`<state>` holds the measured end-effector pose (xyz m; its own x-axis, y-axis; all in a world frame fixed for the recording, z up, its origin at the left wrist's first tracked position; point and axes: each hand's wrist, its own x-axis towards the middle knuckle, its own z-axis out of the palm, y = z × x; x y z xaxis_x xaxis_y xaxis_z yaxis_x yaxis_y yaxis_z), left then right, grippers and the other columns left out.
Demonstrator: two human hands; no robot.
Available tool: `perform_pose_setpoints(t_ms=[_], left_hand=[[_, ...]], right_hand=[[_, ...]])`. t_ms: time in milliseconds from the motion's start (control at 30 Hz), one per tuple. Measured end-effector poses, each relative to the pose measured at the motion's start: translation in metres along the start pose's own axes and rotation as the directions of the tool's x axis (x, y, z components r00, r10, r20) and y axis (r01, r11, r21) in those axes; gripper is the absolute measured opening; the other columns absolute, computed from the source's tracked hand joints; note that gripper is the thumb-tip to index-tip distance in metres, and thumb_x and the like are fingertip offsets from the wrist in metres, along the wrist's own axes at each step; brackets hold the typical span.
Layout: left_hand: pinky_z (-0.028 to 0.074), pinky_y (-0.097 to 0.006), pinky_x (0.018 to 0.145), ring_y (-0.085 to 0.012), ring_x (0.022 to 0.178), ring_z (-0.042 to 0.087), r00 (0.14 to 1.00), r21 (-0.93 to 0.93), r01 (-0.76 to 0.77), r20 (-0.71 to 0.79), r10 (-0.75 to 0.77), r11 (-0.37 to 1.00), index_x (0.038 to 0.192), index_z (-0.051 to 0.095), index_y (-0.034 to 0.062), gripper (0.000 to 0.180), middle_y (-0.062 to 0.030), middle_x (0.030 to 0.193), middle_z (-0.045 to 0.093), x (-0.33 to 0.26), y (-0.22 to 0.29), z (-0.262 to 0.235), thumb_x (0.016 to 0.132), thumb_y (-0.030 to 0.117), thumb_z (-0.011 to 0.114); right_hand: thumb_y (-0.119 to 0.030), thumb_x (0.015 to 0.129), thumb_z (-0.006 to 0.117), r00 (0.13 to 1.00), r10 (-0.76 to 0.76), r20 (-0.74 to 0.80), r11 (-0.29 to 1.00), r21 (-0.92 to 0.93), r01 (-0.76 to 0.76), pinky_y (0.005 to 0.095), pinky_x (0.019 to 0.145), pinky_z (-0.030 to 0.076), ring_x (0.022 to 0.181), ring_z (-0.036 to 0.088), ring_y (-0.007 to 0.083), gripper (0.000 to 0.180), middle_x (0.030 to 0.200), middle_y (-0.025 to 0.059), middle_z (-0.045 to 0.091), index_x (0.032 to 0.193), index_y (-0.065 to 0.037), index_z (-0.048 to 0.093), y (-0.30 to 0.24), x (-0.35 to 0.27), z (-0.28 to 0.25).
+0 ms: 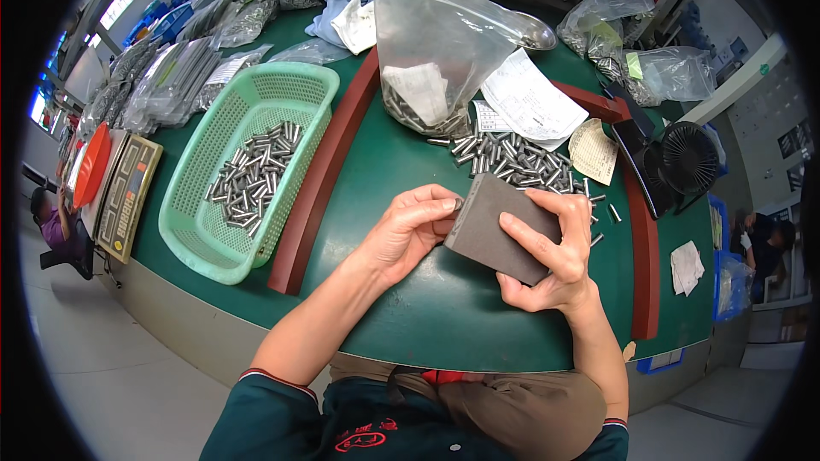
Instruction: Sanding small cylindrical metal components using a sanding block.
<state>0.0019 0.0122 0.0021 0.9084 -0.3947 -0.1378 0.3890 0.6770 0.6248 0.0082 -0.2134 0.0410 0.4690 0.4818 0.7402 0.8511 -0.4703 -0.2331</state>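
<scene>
Clasped grey block (489, 226), mid-frame, in half-curled right hand (557, 254); pinched mostly hidden piece (459, 203) at its edge with left hand (400, 237). Looked like rubbing; called for steady pressure next!

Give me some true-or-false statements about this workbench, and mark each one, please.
1. The right hand holds a dark grey rectangular block. True.
2. The left hand is far from the block. False: its fingertips are at the block's left edge.
3. A green perforated plastic basket holds cylindrical metal pins. True.
4. The black fan stands beside the basket. False: it is on the right, the basket on the left.
5. A clear plastic bag stands beyond the block. True.
</scene>
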Motion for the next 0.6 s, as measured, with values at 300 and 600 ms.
perform_pose_setpoints(t_ms=[300, 600], left_hand=[[0.052, -0.032, 0.084, -0.0187, 0.088, 0.067, 1.0, -0.018, 0.005, -0.003, -0.005, 1.0, 0.099, 0.063, 0.002, 0.013, -0.0098, 0.096, 0.069, -0.0019, 0.0003, 0.0027, 0.091, 0.012, 0.064], [0.052, -0.031, 0.083, -0.0176, 0.087, 0.067, 0.999, -0.005, -0.012, -0.046, 0.012, 1.0, 0.098, 0.063, 0.0025, 0.012, -0.009, 0.094, 0.069, -0.0031, 0.0017, 0.0005, 0.091, 0.012, 0.065]], right_hand=[[-0.025, 0.046, 0.074, 1.0, 0.003, 0.009, 1.0, 0.03, -0.003, 0.038, 0.075, 0.037, 0.085, 0.055, 0.0272, 0.061, 0.107, 0.0161, 0.06, 0.106, -0.014, 0.074, -0.0051, 0.0012, -0.0009], [-0.026, 0.046, 0.073, 0.999, -0.003, 0.037, 1.0, 0.002, 0.003, 0.0382, 0.075, 0.037, 0.085, 0.055, 0.027, 0.063, 0.107, 0.0153, 0.06, 0.108, -0.015, 0.073, -0.0044, 0.0021, -0.0027]])
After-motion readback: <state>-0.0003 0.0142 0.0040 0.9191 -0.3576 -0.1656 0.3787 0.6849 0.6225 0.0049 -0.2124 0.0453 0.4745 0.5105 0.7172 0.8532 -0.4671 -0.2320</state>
